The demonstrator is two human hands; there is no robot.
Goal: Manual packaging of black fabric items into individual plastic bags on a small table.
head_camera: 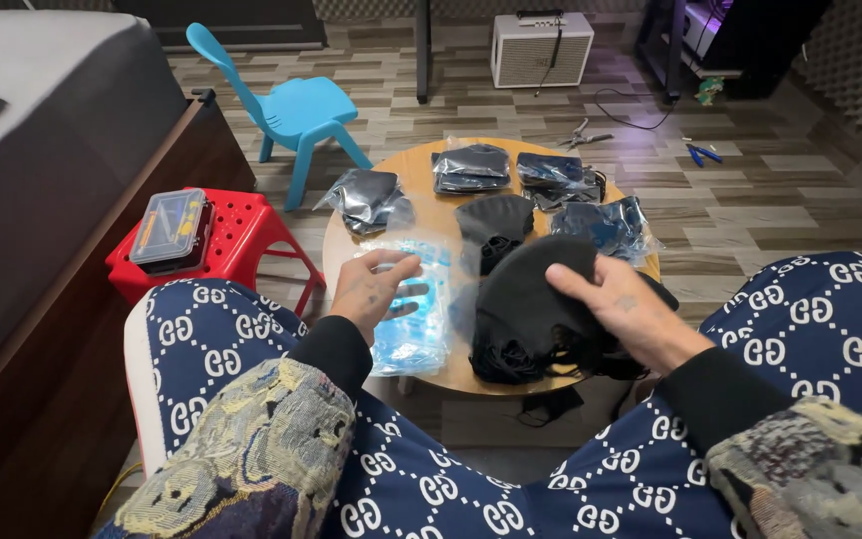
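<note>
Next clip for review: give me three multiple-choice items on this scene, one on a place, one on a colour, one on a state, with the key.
1. Where does the clear tool case sit?
A. on the red stool
B. on the round table
C. on the floor

2. What colour is the small chair?
A. red
B. blue
C. white

3. How is the stack of black masks held?
A. lying untouched
B. gripped by the right hand
C. gripped by both hands

Key: 1 A, the case rests on the stool's top. 2 B, seat and back are light blue. 3 B, only the right hand grips it; the left hand touches a clear plastic packet.
</note>
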